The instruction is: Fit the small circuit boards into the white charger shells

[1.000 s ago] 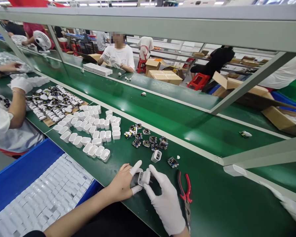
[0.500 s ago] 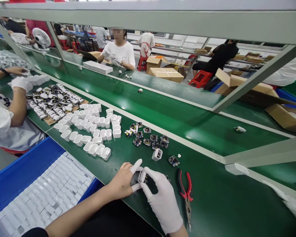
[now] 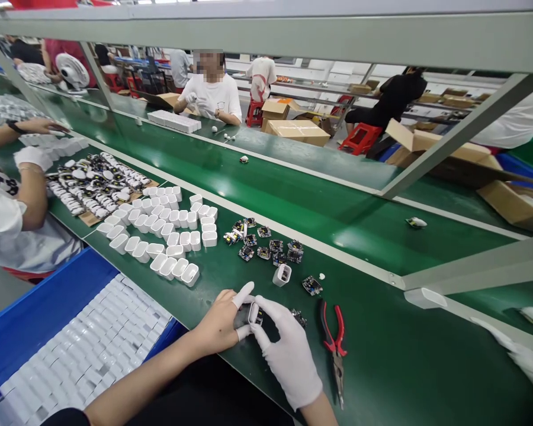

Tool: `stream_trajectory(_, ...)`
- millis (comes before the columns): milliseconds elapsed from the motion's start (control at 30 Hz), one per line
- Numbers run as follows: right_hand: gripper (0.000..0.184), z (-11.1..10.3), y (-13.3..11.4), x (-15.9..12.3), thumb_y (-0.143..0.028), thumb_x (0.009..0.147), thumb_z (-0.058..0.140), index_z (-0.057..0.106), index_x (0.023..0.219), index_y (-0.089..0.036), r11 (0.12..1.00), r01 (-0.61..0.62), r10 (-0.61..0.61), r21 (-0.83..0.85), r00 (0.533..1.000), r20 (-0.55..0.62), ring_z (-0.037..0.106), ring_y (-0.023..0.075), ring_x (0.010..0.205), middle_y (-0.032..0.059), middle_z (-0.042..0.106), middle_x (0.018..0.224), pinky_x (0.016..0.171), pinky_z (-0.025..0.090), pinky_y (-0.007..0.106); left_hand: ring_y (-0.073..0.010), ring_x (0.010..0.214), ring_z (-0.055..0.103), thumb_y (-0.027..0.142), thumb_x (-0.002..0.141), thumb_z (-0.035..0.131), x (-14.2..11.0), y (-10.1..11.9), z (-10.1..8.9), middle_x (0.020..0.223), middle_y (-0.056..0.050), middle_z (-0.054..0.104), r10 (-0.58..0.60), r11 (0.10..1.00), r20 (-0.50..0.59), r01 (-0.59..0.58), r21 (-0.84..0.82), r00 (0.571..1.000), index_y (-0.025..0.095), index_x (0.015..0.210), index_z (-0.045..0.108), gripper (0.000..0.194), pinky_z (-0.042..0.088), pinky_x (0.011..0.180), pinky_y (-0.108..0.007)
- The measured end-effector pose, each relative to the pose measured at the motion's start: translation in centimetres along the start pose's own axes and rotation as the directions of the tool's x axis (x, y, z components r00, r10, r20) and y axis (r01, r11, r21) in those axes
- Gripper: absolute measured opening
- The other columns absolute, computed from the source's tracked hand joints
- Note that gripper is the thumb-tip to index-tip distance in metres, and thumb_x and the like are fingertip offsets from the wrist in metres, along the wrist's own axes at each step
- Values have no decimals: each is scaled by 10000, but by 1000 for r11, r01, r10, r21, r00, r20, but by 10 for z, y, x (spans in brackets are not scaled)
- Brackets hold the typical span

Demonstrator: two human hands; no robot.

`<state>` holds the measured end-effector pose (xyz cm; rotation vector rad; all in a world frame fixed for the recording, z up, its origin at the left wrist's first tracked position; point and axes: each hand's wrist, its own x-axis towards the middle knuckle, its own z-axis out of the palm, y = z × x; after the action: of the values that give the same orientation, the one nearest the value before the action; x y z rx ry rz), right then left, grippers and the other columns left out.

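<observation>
My left hand (image 3: 224,319), with white covers on some fingertips, is closed around a small white plastic case (image 3: 251,312). In my gloved right hand (image 3: 288,349), thumb and fingers pinch at the mouth of that case, where a dark circuit board (image 3: 260,315) shows; how deep it sits is hidden. Beyond my hands stands another white case (image 3: 282,275) with a board in it. Several loose circuit boards (image 3: 276,245) lie farther back, and a single board (image 3: 312,285) is nearer. Red-handled pliers (image 3: 335,349) rest to the right of my right hand.
Rows of white cases (image 3: 173,236) stand at left. A blue bin (image 3: 71,284) of white parts is below the bench edge. A co-worker's gloved hand (image 3: 33,155) is by piled assemblies (image 3: 102,183). Parts ride a green belt (image 3: 320,201); a metal post (image 3: 479,272) slants at right.
Parts on the belt have shifted left, and another has come into view at the right. My hands stay together at the case, with small finger movement; more of the board's edge shows.
</observation>
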<state>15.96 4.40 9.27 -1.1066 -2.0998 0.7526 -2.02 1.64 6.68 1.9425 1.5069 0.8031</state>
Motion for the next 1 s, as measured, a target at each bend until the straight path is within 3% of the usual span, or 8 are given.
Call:
stream_trajectory(133, 401, -3, 2, -3, -230, 859, 631, 623, 1258, -264, 997, -6, 9, 77, 999, -38, 644, 256, 1100, 73, 683, 1194, 985, 521, 456, -259, 1006, 535, 236, 793, 708, 0, 3, -3, 1121, -75, 623, -29, 999, 14, 30, -21, 999, 272, 1530, 170, 912, 461, 920, -436)
stream_trajectory(333, 371, -16, -4, -5, -308, 871, 648, 629, 1238, -257, 979, -142, 151, 149, 987, -50, 632, 243, 1128, 66, 668, 1232, 1001, 509, 424, -245, 951, 541, 329, 813, 711, 0, 3, -3, 1076, -71, 640, -35, 999, 26, 35, -2, 999, 248, 1517, 219, 862, 452, 922, -433)
stream_trajectory(800, 411, -2, 4, -3, -230, 864, 623, 596, 1274, -246, 999, -24, 25, 44, 999, -23, 640, 240, 1102, 74, 673, 1200, 979, 528, 423, -254, 946, 534, 248, 782, 721, 1, 3, -3, 1028, -67, 610, -65, 998, 40, 64, 9, 997, 262, 1520, 210, 897, 472, 889, -438)
stream_trajectory(1000, 429, 0, 5, -3, -200, 870, 580, 571, 1298, -238, 997, -12, 14, -71, 999, 38, 598, 274, 1172, 82, 648, 1263, 1008, 492, 503, -253, 931, 515, 255, 770, 725, 1, -1, 1, 976, -72, 576, -91, 996, 41, 90, 23, 995, 206, 1516, 248, 887, 473, 887, -428)
